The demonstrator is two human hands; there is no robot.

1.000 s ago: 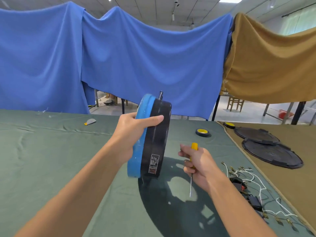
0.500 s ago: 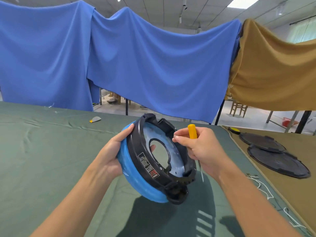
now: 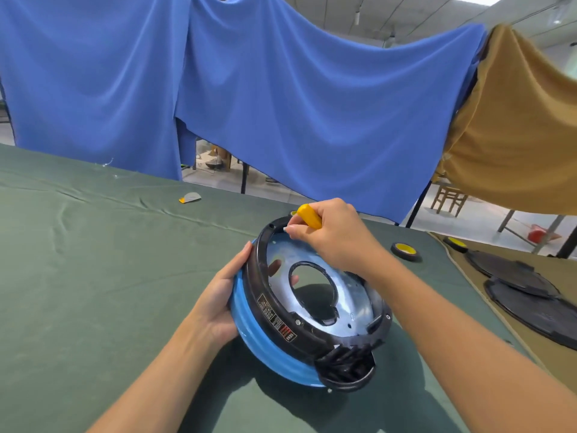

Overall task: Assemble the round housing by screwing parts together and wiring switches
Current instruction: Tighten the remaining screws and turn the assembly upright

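Gripping the screwdriver (image 3: 309, 216), right hand (image 3: 334, 237) has moved over the housing (image 3: 249, 328), which left hand (image 3: 218, 296) still grips.

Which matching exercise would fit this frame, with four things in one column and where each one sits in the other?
Column one:
1. round housing
2. screwdriver
3. nearer tape roll
4. black covers

Column two:
A. stacked on the brown cloth at the right
B. gripped in the right hand, yellow handle showing
C. held tilted by the left hand
D. lying flat on the green cloth

Pairs: 1-C, 2-B, 3-D, 4-A.
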